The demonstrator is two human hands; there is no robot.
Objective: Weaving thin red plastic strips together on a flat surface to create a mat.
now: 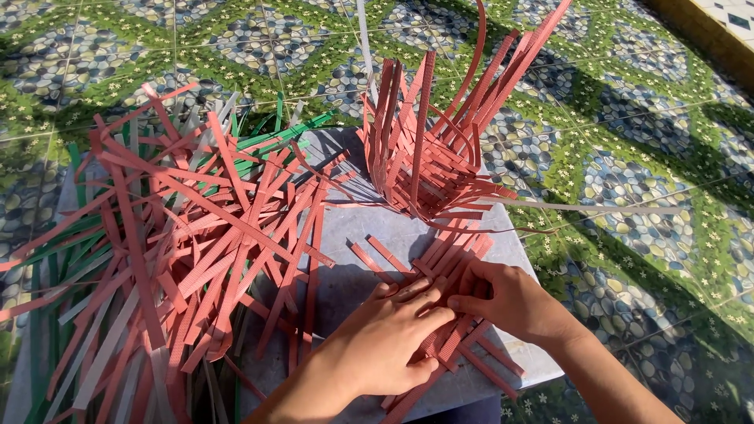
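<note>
Loose heap of red, green and white flat plastic strips (181, 235) at left on grey stone slab (353, 228). Left hand (389, 341) near centre, fingers flat and spread, pressing on partly woven red strip mat (452, 263). Right hand (506, 298) just beside, fingers curled, pinching mat strips. Half-woven red strip basket (428, 149) far right of centre, uprights splayed
</note>
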